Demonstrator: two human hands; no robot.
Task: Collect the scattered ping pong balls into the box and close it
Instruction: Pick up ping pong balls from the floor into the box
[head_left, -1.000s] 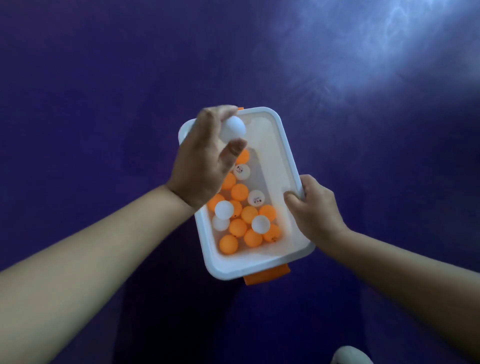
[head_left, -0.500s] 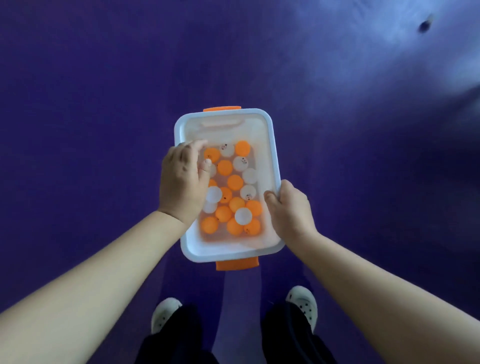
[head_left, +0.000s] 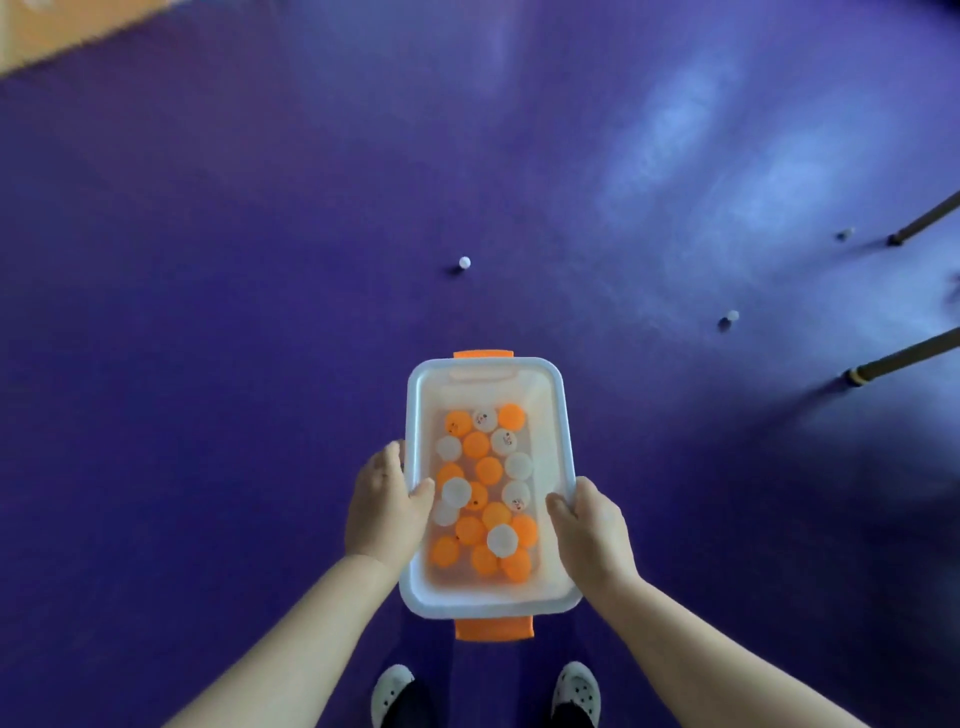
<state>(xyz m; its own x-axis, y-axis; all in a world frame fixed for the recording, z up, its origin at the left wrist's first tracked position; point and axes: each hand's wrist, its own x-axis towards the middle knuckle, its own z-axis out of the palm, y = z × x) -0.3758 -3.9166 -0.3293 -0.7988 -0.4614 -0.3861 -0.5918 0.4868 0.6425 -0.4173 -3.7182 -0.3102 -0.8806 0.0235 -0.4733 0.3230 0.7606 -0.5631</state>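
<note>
**Both hands holding the open box over the purple floor**

The person is standing and holding the white box (head_left: 567, 447) out in front, above the purple floor (head_left: 208, 312). The left hand (head_left: 382, 512) is gripping the box's left rim, thumb hooked over the edge and touching the inside wall; its grip is clenched on the box. The right hand (head_left: 589, 530) is gripping the right rim in the same way, fingers curled over the edge, grip clenched on the box too. The box is lying open, with no lid on it, and orange latches are showing at its far end (head_left: 483, 354) and its near end (head_left: 493, 627). Inside it, orange and white ping pong balls (head_left: 483, 493) are lying packed together, touching one another.

Beyond the box, three white balls are resting on the floor: one (head_left: 464, 262) straight past the far end, one (head_left: 732, 315) off to the box's far right, and one (head_left: 849, 232) further still, near two dark slanted legs (head_left: 904, 358). Below the box, the person's two shoes (head_left: 392, 688) are showing.
</note>
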